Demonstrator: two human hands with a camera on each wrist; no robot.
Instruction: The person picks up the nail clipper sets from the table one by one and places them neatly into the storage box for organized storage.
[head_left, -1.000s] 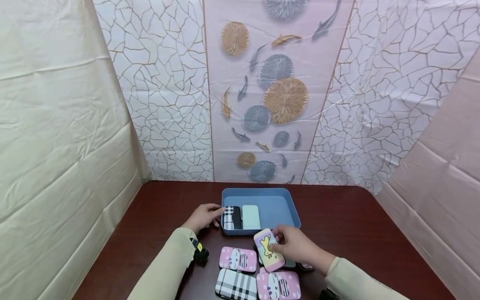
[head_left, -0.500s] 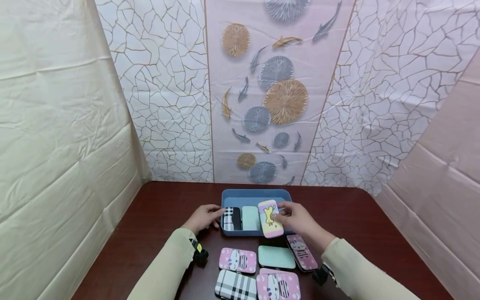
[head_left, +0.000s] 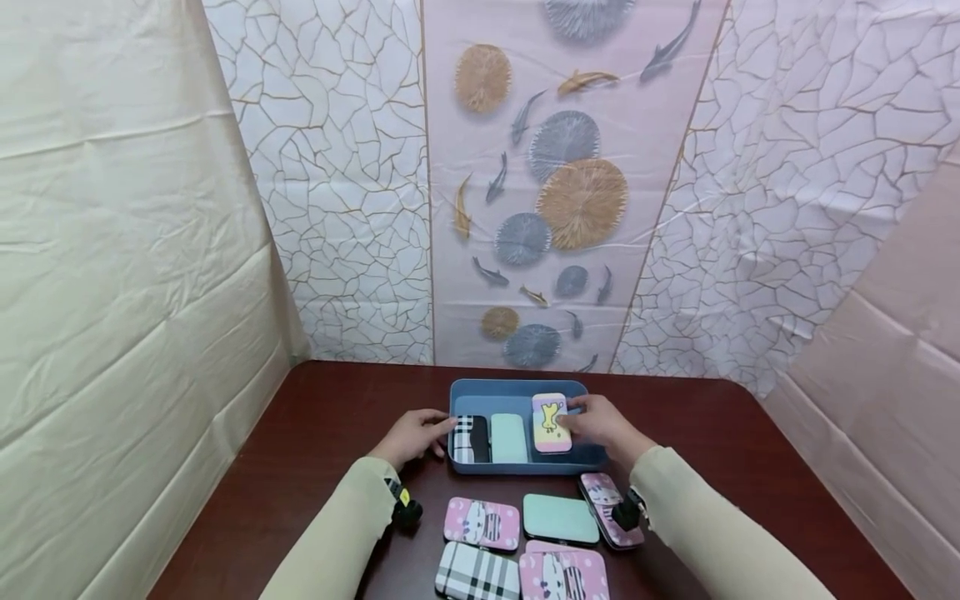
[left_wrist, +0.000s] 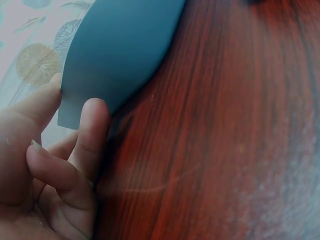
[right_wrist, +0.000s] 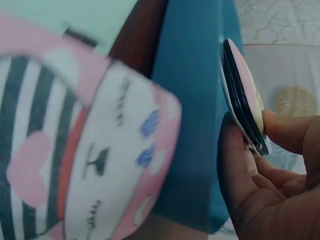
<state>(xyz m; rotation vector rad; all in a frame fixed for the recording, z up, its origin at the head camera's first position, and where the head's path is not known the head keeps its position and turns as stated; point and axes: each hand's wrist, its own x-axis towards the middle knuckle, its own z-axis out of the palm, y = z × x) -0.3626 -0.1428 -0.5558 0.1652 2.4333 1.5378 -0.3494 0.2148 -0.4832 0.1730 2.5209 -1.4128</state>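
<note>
My right hand (head_left: pixel 603 423) pinches a small flat case (head_left: pixel 552 422) with a yellow cartoon figure on pastel purple, yellow and pink, thumb on its face. In the right wrist view, that case (right_wrist: pixel 245 95) is seen edge-on, with a dark rim. It is held over the right part of a blue tray (head_left: pixel 517 469). Inside the tray lie a black-and-white plaid case (head_left: pixel 470 439) and a mint case (head_left: pixel 509 438), side by side at the left. My left hand (head_left: pixel 414 436) holds the tray's left wall; in the left wrist view, fingers (left_wrist: pixel 94 125) meet the wall (left_wrist: pixel 125 50).
In front of the tray lie pink cartoon cases (head_left: pixel 482 523), a mint case (head_left: pixel 561 518), a plaid case (head_left: pixel 477 573) and stacked pink cases (head_left: pixel 564 575). A tilted pink case (head_left: pixel 611 510) lies under my right wrist. Patterned cloth (head_left: pixel 360 208) hangs behind the dark red table (head_left: pixel 352 392).
My right hand has carried the yellow-figure case from above the loose cases forward to over the tray's right part, turning it more upright. My left hand has stayed at the tray's left wall.
</note>
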